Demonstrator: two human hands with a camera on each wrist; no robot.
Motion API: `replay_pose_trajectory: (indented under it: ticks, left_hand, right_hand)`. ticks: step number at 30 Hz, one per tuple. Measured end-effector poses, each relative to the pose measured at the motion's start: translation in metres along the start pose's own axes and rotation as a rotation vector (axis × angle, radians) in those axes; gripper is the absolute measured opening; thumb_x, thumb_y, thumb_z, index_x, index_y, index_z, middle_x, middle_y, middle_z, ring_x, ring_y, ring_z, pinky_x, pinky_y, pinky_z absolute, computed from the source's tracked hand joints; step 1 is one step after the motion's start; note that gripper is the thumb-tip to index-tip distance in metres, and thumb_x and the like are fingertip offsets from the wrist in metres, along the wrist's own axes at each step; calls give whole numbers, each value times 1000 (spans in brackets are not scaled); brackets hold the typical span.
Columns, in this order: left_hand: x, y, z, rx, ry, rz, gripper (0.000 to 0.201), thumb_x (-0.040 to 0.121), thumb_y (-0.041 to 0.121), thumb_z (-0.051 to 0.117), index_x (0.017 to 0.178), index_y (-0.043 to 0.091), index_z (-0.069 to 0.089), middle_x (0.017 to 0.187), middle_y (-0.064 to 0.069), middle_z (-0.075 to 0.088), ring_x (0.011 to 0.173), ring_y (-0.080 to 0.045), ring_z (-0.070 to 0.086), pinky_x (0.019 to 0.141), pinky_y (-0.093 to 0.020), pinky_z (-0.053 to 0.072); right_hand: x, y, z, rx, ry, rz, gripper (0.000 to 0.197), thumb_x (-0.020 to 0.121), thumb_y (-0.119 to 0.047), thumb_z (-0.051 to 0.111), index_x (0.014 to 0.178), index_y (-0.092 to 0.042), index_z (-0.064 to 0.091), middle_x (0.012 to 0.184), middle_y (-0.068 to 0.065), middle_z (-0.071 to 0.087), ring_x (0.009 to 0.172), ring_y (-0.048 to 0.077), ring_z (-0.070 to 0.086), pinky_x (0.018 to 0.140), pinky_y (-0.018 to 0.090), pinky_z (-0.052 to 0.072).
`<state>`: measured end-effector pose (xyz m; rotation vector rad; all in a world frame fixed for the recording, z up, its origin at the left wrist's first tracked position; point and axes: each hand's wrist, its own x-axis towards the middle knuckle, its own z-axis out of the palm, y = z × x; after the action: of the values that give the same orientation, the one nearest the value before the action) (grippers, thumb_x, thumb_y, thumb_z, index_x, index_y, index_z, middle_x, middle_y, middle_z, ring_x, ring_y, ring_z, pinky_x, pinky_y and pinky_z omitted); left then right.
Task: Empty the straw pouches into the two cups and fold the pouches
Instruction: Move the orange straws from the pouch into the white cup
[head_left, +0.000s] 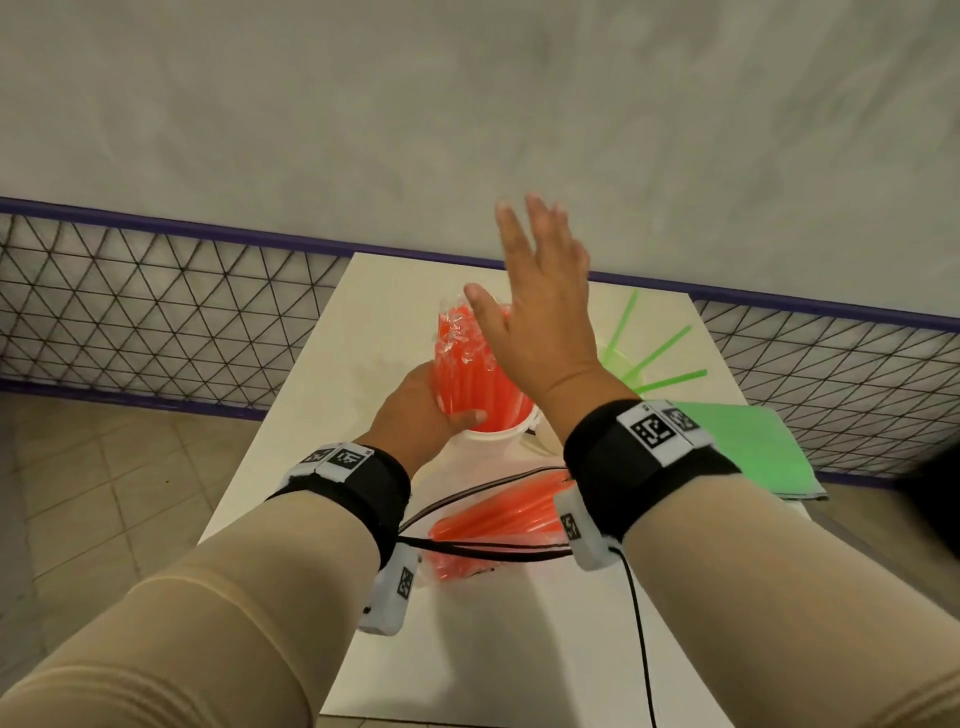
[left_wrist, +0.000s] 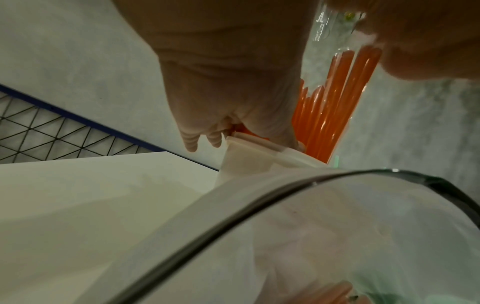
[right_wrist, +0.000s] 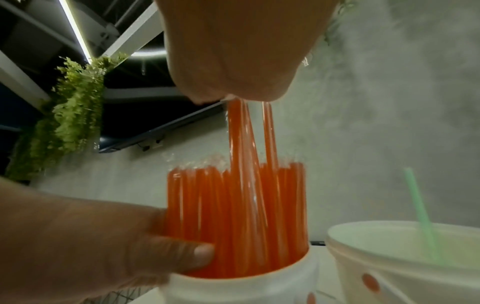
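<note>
A bundle of orange straws (head_left: 467, 364) in a clear pouch stands upright in a white cup (head_left: 493, 441) at the middle of the white table (head_left: 389, 322). My left hand (head_left: 421, 410) grips the bundle just above the cup rim, thumb in front (right_wrist: 202, 253). My right hand (head_left: 540, 312) is raised over the bundle top with straight fingers, its thumb near the crinkled pouch end. A few straws (right_wrist: 244, 133) stick up higher, reaching my right palm (right_wrist: 233, 51). The second cup (right_wrist: 402, 257) to the right holds green straws (head_left: 665, 348).
Another pouch of orange straws (head_left: 498, 514) lies on the table near me, under black wrist cables (head_left: 467, 545). A flat green pouch (head_left: 748, 447) lies at the table's right edge. A wire-mesh fence (head_left: 156, 312) and a grey wall stand behind the table.
</note>
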<state>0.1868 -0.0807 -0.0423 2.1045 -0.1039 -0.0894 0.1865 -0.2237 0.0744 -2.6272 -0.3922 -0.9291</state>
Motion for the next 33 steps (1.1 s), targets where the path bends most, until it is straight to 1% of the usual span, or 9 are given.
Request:
replay_pose_trajectory:
  ticks: [3,7,12,16,24,26,28,30,33]
  left_hand:
    - [0,2,0,-3,1,-14,54,73,34,83,121,30,58,105,16,66,95,-7,62,76,-21,40]
    - [-1,1,-2,39,0,-29,63,71,41,84,124,27,53,106,13,64,97,-11,62,78,-25,45]
    - [-4,4,-4,37,27,3,92,71,38,84,140,23,26,109,10,55,95,-15,57,87,-32,47]
    - [-1,0,-3,-20,-1,10,86,67,42,86,136,31,37,120,14,59,109,-12,60,97,-37,48]
    - [-2,6,-2,-13,32,40,75,75,36,82,136,25,40,121,10,59,109,-13,58,92,-28,43]
    - [-4,3,-1,-41,18,-27,88,71,49,81,141,22,34,131,6,55,117,-18,56,96,-32,44]
    - [-7,0,-4,-40,-75,-197,111,64,68,75,148,17,24,146,-4,45,128,-25,48,101,-37,41]
    - [-13,-9,-11,22,-314,-381,121,59,74,73,151,17,20,153,-8,34,137,-28,38,105,-39,36]
    - [-22,-24,-20,161,-738,-597,121,53,61,86,152,33,21,157,-6,29,142,-31,29,113,-47,31]
  right_hand:
    - [-1,15,15,-161,-320,-30,55,103,-37,32,152,-12,24,161,8,19,149,23,11,121,43,12]
    - [-18,21,28,-122,-527,33,68,101,-54,21,154,-13,15,162,9,14,149,22,14,121,39,12]
    - [-34,26,29,-62,-577,-24,68,99,-57,26,155,-25,5,164,5,-4,150,23,0,121,42,5]
    - [-33,22,22,-210,-411,-62,69,96,-63,19,155,-30,6,163,4,-12,148,28,-15,118,52,-6]
    - [-33,35,19,-65,-678,101,65,102,-51,18,155,-19,-1,164,2,-3,150,19,-1,121,45,4]
    - [-27,29,10,-64,-633,106,63,102,-49,24,155,-20,7,163,3,5,150,21,4,121,48,3]
    - [-27,18,-10,57,-374,61,53,96,-37,43,145,-17,40,151,7,39,140,23,33,117,47,23]
    - [-32,2,-35,389,-261,32,30,85,-24,52,110,-17,68,111,0,67,105,15,61,95,39,48]
    - [-49,-19,-60,669,-894,80,24,84,-19,51,87,-19,74,85,-1,74,79,14,70,80,33,57]
